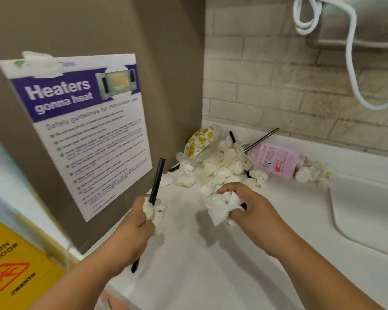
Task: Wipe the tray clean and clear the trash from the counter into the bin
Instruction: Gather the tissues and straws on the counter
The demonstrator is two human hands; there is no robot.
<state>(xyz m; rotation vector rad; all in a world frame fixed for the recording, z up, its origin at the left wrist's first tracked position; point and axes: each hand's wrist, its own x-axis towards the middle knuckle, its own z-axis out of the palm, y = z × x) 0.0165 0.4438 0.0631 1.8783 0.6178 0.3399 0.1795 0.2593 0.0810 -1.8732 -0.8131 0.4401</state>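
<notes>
Our left hand [136, 220] has its fingers [147, 224] curled round a black straw [158, 177] and a wad of tissue [157, 217] together. The fingers of our right hand [253, 204] are closed on a bigger crumpled tissue [222, 206], just above the white bench [188, 260].

More trash sits in the back corner: a heap of tissues [222, 164], a smiley wrapper [199, 139], a pink bottle [276, 162] on its side and a thin metal stick [262, 137]. We judge the tissues light and soft, easy to bunch several at once. The straw looks stiff and smooth, so we should grip it mid-length. The bottle is likely heavier and wants a hold round its body. We see no bin or tray.
</notes>
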